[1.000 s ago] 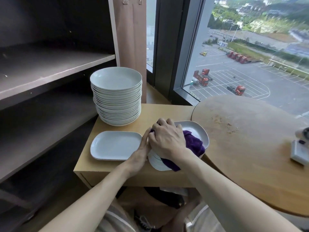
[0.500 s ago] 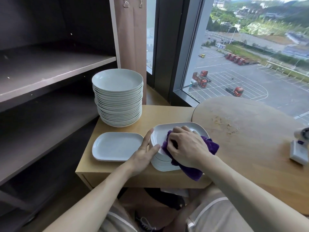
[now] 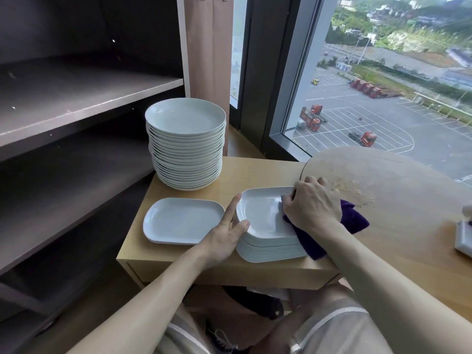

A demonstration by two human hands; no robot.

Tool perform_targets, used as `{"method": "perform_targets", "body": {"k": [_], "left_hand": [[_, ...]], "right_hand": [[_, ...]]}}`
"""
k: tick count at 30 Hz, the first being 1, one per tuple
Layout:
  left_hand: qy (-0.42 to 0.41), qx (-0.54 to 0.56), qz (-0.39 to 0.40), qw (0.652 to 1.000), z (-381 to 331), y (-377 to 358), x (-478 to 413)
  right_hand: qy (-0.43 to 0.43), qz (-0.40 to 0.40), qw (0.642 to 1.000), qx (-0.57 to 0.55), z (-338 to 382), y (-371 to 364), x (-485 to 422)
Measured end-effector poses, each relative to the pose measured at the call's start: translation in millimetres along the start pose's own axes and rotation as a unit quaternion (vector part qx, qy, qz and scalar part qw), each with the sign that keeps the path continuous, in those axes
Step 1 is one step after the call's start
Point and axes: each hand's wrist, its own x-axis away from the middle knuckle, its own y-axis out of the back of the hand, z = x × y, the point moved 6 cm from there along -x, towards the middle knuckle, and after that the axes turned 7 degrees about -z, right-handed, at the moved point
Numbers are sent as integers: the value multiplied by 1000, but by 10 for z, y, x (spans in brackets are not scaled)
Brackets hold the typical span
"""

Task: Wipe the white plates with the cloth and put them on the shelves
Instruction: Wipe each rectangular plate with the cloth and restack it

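Observation:
A stack of white rounded-rectangular plates (image 3: 260, 221) sits on the small wooden cabinet top (image 3: 255, 172). My right hand (image 3: 313, 203) grips a purple cloth (image 3: 352, 221) and presses it on the right part of the top plate. My left hand (image 3: 224, 236) rests against the stack's left edge, fingers straight, thumb on the rim. A single white rectangular plate (image 3: 182, 221) lies to the left of the stack. Behind it stands a tall stack of round white plates (image 3: 185, 144). Dark shelves (image 3: 76, 95) are on the left.
A round wooden table (image 3: 408, 200) adjoins the cabinet on the right, with a small white device (image 3: 463, 233) at its right edge. A window (image 3: 383, 85) and a beige curtain (image 3: 208, 60) are behind. My knees are below the cabinet.
My right hand has dragged the cloth from the left of the top plate across to its right side. My left hand has stayed against the stack's left edge.

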Motion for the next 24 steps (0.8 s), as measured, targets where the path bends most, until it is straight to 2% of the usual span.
{"method": "perform_targets", "body": {"k": [6,12,18,24], "left_hand": [[-4,-18,-9,1000,9,-5,21],[-36,-44,-18,998,-15,0,70],[-17,-33,-25,999,-36,18,74],[0,-33,-18,999,-56,28,43]], "right_hand": [[33,15,999,-6,462,-41,99],[127,67,982,-120,854,57,328],[166,54,972,-155,701,50,432],[144,35,976,-163,429,104,554]]}}
